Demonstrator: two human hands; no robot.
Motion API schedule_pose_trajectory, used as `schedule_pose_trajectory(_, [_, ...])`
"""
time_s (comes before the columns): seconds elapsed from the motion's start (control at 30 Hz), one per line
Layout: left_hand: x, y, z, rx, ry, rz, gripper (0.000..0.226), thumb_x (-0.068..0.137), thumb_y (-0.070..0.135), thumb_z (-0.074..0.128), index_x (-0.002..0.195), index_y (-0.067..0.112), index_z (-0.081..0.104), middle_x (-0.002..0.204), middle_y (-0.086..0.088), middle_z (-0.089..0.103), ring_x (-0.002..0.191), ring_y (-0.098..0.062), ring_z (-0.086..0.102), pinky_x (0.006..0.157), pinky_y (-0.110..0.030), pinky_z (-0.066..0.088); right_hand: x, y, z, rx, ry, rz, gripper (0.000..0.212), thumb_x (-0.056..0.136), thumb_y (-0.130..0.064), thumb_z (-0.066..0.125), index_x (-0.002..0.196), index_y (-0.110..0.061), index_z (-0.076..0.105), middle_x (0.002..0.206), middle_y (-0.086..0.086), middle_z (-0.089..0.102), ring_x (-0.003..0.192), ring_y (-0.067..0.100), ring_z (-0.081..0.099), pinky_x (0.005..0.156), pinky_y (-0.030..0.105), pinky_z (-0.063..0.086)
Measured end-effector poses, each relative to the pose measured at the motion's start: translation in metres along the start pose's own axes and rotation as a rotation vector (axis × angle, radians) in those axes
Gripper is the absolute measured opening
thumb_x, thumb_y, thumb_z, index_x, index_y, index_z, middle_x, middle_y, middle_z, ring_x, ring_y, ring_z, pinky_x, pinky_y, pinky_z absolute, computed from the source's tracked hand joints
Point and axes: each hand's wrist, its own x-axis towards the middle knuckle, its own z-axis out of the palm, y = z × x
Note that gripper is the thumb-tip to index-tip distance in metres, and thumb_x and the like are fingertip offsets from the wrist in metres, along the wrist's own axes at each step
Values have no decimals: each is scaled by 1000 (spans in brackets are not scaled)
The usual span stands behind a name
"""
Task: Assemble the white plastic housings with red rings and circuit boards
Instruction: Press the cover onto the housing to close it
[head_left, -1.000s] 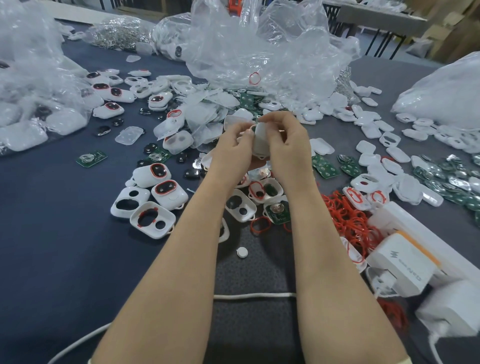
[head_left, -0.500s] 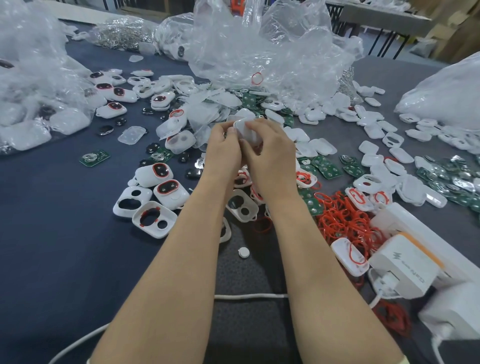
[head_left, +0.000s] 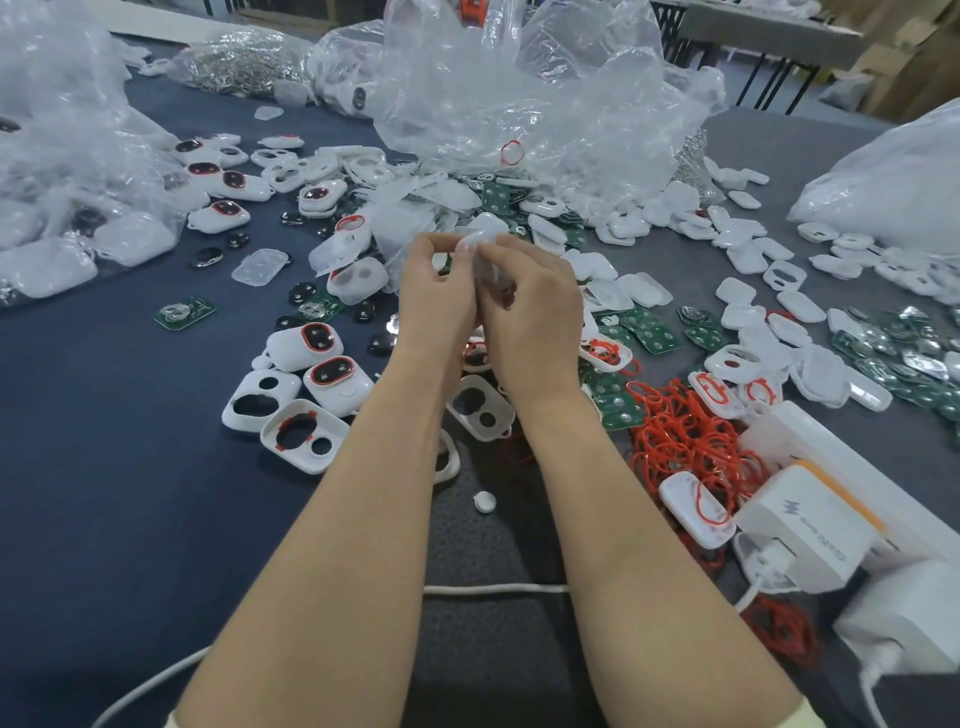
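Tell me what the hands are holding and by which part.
Both hands hold one white plastic housing: the left hand pinches its left edge, the right hand grips its right side. Motion blur hides finer detail.

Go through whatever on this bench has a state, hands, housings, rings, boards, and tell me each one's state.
Left hand, pinching the held housing.
Right hand, gripping the same housing.
Finished housings, closed, red rings fitted.
Ringed shell, open side up, ring seated, no board.
Bare shell, empty, no ring.
Red rings, loose in a heap.
Circuit board, lying loose, uninstalled.
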Motion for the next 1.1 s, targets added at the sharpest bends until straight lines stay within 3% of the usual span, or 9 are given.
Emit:
schedule_pose_trajectory(0.13, [2,0,-2,61,76,13,19,100,13,46,84,23,49,80,-9,66,67,-18,62,60,-32,52,1,2,0,33,-64,-11,27,92,-18,63,117,-11,68,126,3,63,117,19,51,96,16,32])
schedule_pose_trajectory(0.23, [1,2,-1,13,57,8,17,102,12,43,88,21,48,93,-19,63,75,-27,66,64,-38,59,8,5,-8,254,-105,142,31,93,-20,61,121,-9,65,120,3,66,106,9,58,96,20,43])
schedule_pose_trajectory(0.37, [-2,3,0,-7,-57,39,13,102,16,46,92,22,53,99,-24,67,85,-38,69,78,-51,58,16,17,-19,548,-238,396,19,96,-18,57,109,-6,64,105,15,69,98,27,66,95,43,51])
schedule_pose_trajectory(0.43, [-4,3,-1,-20,-134,50,8,100,16,50,96,21,55,97,-26,68,91,-43,68,82,-55,56,17,21,-24,796,-255,512,4,95,-11,58,97,-8,60,94,17,68,87,29,66,90,43,54])
schedule_pose_trajectory(0.57, [-7,3,-3,-25,-269,49,16,96,5,55,105,18,54,89,-18,71,85,-33,70,85,-48,57,20,26,-25,970,-235,588,7,93,-5,57,87,-9,56,83,15,64,69,20,64,70,29,56])
schedule_pose_trajectory(0.73, [-5,3,-6,134,-264,116,20,96,5,54,104,24,54,89,-14,70,81,-23,70,80,-40,59,18,28,-24,791,-254,591,3,92,-13,62,95,-12,61,92,16,67,76,24,64,69,31,54])
schedule_pose_trajectory(0.83, [-6,3,-5,196,-360,127,22,98,7,54,115,21,57,92,-15,72,84,-21,72,76,-31,59,20,31,-25,725,-227,498,13,95,-21,58,106,-17,65,102,11,68,94,25,65,83,38,55])
schedule_pose_trajectory(0.9, [-7,2,-4,194,-415,118,26,97,9,55,120,20,59,94,-17,73,87,-23,72,78,-31,59,21,29,-26,775,-180,478,12,97,-17,54,101,-15,66,102,11,67,97,28,64,89,43,53])
schedule_pose_trajectory(1.1, [-7,-2,0,96,-325,38,19,94,8,59,111,15,54,88,-10,72,88,-19,72,82,-31,58,22,25,-25,1022,-46,577,13,97,-8,52,91,-11,62,93,10,62,87,23,58,73,31,51])
